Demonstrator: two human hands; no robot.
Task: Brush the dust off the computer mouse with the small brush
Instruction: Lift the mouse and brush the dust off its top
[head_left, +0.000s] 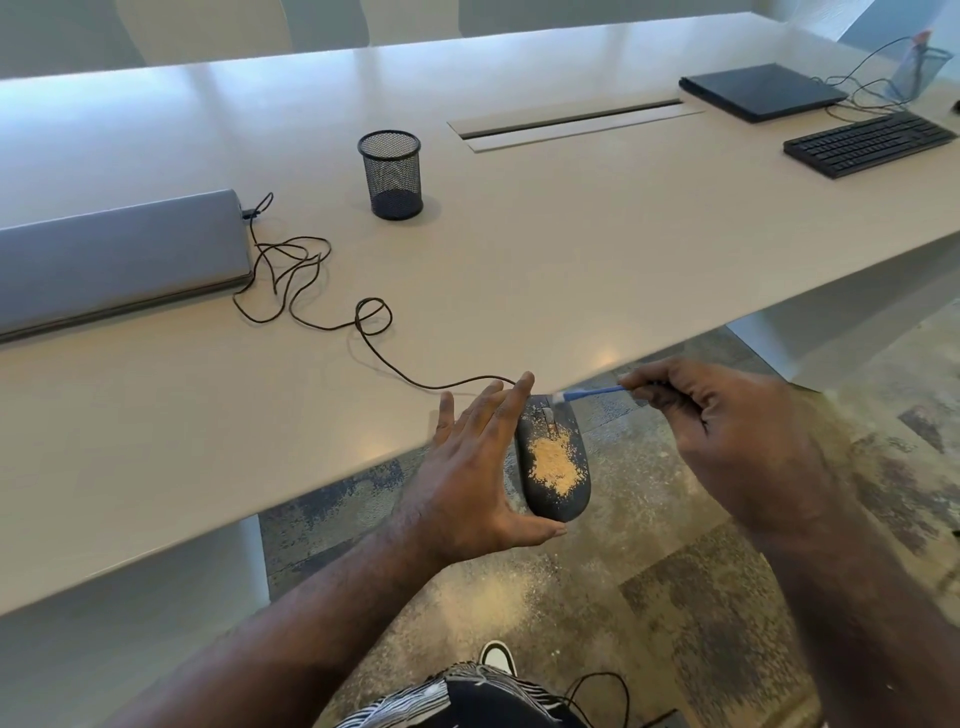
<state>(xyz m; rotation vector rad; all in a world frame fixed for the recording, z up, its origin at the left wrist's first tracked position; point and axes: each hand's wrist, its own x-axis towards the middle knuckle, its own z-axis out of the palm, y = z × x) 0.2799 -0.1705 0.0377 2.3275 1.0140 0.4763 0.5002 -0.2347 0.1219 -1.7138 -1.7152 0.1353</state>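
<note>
A dark wired computer mouse (554, 457) is held off the table's front edge, over the floor, with a patch of tan dust on its back. My left hand (470, 467) holds it between the thumb under its rear end and straight fingers along its left side. My right hand (727, 431) pinches the blue handle of a small brush (592, 393). The brush's pale tip touches the mouse's front, by the scroll wheel. The mouse's black cord (363, 332) trails in loops across the table to the left.
On the long white table (519, 249) lie a closed grey laptop (114, 254) at the left, a black mesh cup (390, 174), a cable slot (571, 122), a black keyboard (870, 144) and a dark laptop (761, 91) at the far right. Tan dust speckles the floor below.
</note>
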